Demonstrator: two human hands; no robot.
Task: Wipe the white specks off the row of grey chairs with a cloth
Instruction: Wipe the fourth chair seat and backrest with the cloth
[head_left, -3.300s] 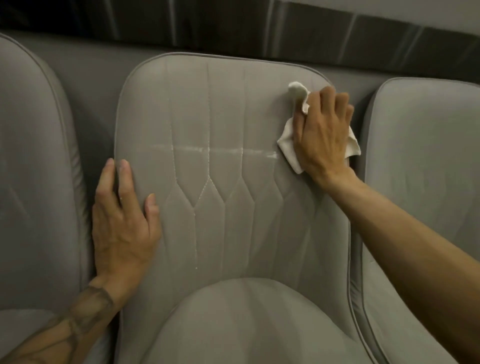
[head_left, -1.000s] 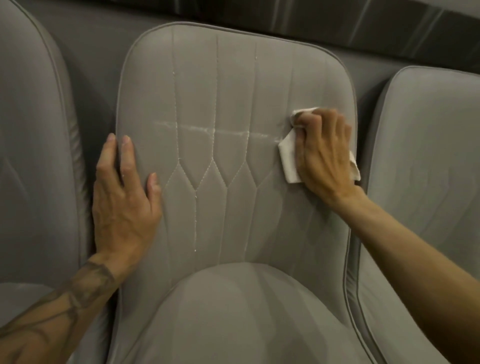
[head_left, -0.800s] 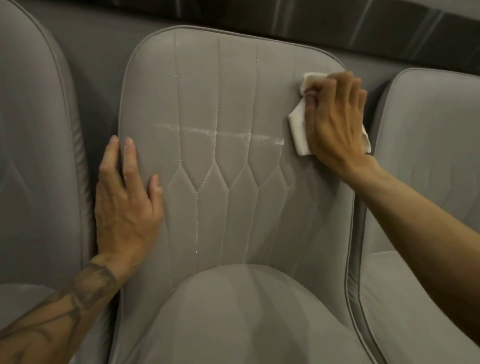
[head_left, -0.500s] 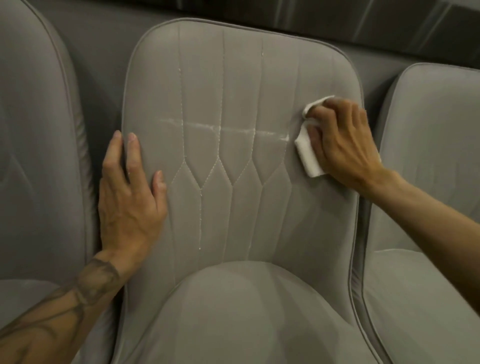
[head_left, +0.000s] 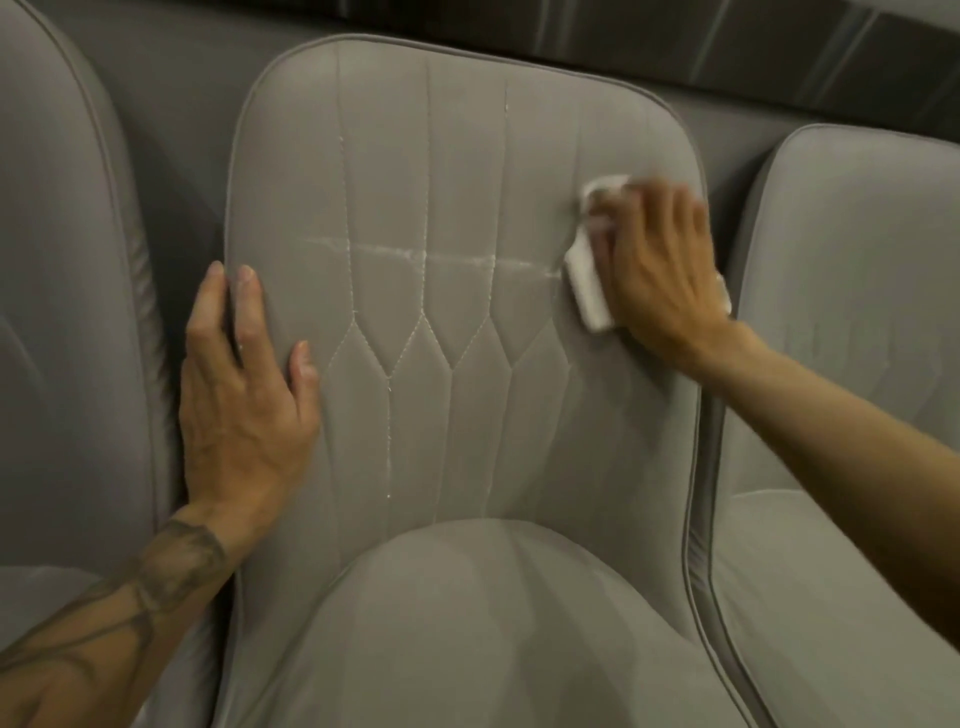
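The right hand (head_left: 660, 265) is smeared by motion and its fingertips are blurred, so whether they curl into the cloth (head_left: 589, 291) cannot be told. It covers most of the cloth: only a strip on the left and a blurred corner above the fingertips show. The left hand (head_left: 244, 405) hides its outer fingers in the gap beside the middle chair (head_left: 467, 182). The left chair (head_left: 62, 312) and right chair (head_left: 857, 338) are cut by the picture's sides. The middle chair's seat and both forearms are cut by its edges.
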